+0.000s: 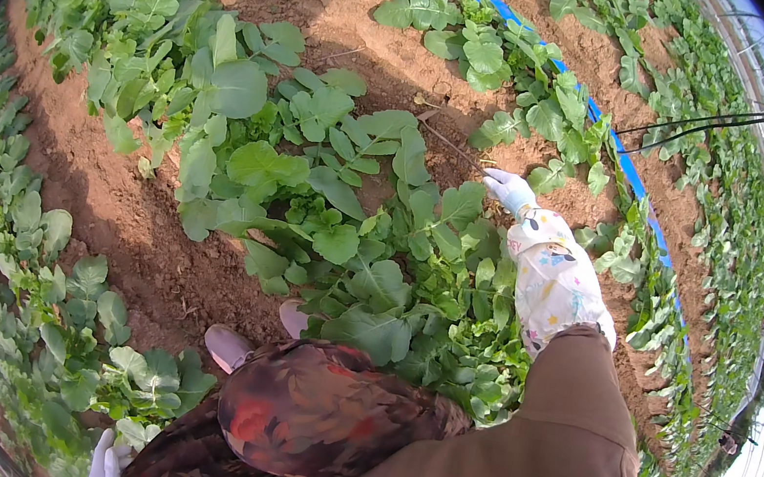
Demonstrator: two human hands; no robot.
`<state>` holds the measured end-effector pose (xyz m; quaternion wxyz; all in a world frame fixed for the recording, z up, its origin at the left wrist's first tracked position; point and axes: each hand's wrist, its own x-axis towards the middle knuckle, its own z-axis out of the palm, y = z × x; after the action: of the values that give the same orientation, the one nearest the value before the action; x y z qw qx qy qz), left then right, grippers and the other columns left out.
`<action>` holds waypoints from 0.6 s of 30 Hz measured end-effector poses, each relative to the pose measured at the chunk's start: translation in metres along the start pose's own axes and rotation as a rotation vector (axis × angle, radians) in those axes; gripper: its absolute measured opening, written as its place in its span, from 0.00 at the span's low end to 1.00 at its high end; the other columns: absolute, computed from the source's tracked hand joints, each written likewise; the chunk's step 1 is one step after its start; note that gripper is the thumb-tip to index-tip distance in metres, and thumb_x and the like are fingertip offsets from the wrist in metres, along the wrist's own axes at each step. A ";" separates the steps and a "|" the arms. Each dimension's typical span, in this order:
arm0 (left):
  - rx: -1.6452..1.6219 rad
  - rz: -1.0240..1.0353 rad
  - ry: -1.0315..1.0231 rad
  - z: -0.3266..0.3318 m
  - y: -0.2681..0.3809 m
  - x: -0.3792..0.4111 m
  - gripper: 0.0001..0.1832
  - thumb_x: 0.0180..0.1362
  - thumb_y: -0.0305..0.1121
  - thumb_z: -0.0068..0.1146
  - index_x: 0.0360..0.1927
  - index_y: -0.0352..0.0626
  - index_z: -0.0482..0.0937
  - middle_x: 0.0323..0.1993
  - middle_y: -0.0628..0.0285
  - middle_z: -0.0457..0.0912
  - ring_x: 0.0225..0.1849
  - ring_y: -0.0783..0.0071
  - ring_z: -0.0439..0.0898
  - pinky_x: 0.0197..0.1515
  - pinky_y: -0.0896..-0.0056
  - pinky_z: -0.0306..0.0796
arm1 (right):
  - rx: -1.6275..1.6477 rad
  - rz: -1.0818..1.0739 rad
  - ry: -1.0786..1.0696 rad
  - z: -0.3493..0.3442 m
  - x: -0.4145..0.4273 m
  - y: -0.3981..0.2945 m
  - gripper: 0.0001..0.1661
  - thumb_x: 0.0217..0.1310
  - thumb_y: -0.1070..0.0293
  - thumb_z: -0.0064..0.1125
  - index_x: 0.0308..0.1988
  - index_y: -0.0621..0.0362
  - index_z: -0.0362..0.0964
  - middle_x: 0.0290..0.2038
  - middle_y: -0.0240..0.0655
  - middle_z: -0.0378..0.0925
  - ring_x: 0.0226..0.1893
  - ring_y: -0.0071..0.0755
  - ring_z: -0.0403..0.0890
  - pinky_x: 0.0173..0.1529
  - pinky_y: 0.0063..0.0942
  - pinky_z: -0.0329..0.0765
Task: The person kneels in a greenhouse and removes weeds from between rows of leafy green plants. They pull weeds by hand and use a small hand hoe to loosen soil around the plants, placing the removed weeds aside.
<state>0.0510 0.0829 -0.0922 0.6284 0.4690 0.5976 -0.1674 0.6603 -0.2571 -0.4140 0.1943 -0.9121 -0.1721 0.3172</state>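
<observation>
My right hand [508, 189], in a white glove below a patterned white sleeve cover [556, 275], reaches over the soil at the right of the leafy plants. Its fingers are closed around one end of a thin brown stick [452, 144], which runs up and to the left over the ground. At the lower left edge my left hand [109, 464], also white-gloved, is beside my patterned trouser leg and partly cut off; whether it holds anything cannot be told. Broad green leaves [336, 195] of a crop row fill the middle, close to my knee.
A blue hose or pipe [632, 174] curves along the bed at the right. Thin black cords [717, 124] cross above it. More leafy rows [18, 243] stand at the left, with bare brown soil [121, 251] between. My pink shoes [228, 347] are on the soil.
</observation>
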 end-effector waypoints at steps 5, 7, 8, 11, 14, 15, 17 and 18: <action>0.199 0.356 0.295 0.033 -0.010 -0.014 0.26 0.62 0.44 0.39 0.56 0.34 0.63 0.35 0.60 0.74 0.33 0.77 0.71 0.38 0.77 0.66 | -0.139 0.020 0.000 -0.040 -0.104 0.080 0.19 0.55 0.58 0.51 0.47 0.50 0.71 0.25 0.29 0.76 0.23 0.21 0.74 0.29 0.20 0.70; 0.329 0.531 0.498 0.028 -0.011 -0.018 0.25 0.62 0.43 0.41 0.54 0.31 0.65 0.32 0.60 0.76 0.33 0.77 0.72 0.38 0.79 0.66 | -0.165 0.218 -0.061 -0.055 -0.137 0.103 0.20 0.53 0.60 0.53 0.48 0.51 0.71 0.29 0.31 0.79 0.29 0.23 0.78 0.37 0.21 0.71; 0.296 0.462 0.489 0.008 -0.015 -0.012 0.23 0.62 0.40 0.42 0.53 0.31 0.67 0.33 0.58 0.77 0.34 0.76 0.74 0.40 0.78 0.67 | -0.178 0.169 -0.034 -0.056 -0.147 0.095 0.21 0.52 0.57 0.53 0.46 0.51 0.72 0.33 0.34 0.79 0.32 0.29 0.78 0.42 0.25 0.71; 0.329 0.436 0.472 0.008 -0.004 -0.014 0.21 0.61 0.39 0.42 0.51 0.32 0.69 0.32 0.57 0.78 0.34 0.76 0.75 0.40 0.77 0.67 | 0.073 0.268 0.033 -0.057 -0.164 0.110 0.21 0.52 0.58 0.55 0.45 0.54 0.72 0.32 0.34 0.79 0.30 0.27 0.78 0.39 0.24 0.71; 0.362 0.473 0.498 0.014 0.000 -0.017 0.20 0.61 0.38 0.44 0.51 0.33 0.69 0.32 0.59 0.78 0.33 0.77 0.75 0.40 0.77 0.68 | 0.004 0.066 0.076 -0.050 -0.131 0.094 0.22 0.51 0.56 0.54 0.45 0.53 0.72 0.32 0.36 0.78 0.32 0.29 0.78 0.40 0.24 0.71; 0.377 0.501 0.489 0.014 -0.003 -0.019 0.20 0.61 0.38 0.44 0.51 0.33 0.69 0.31 0.60 0.78 0.33 0.77 0.75 0.40 0.77 0.68 | -0.109 0.028 0.107 -0.053 -0.124 0.050 0.22 0.51 0.56 0.54 0.45 0.55 0.72 0.34 0.37 0.78 0.33 0.31 0.78 0.41 0.24 0.71; 0.347 0.510 0.518 0.016 -0.005 -0.018 0.20 0.61 0.38 0.45 0.52 0.34 0.69 0.33 0.60 0.78 0.34 0.77 0.75 0.42 0.76 0.68 | 0.155 -0.123 0.218 -0.047 -0.100 0.006 0.19 0.54 0.62 0.55 0.46 0.57 0.72 0.23 0.25 0.74 0.16 0.15 0.66 0.22 0.16 0.63; 0.298 0.541 0.533 0.019 -0.007 -0.019 0.20 0.61 0.37 0.45 0.52 0.34 0.69 0.34 0.59 0.78 0.36 0.77 0.75 0.43 0.76 0.68 | 0.382 -0.125 0.173 -0.046 -0.090 -0.021 0.19 0.56 0.63 0.54 0.47 0.56 0.71 0.22 0.24 0.74 0.14 0.13 0.63 0.18 0.13 0.59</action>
<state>0.0526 0.0580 -0.0800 0.3982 0.7221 0.5638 0.0467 0.6192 -0.2895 -0.3250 0.3968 -0.8701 -0.1478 0.2521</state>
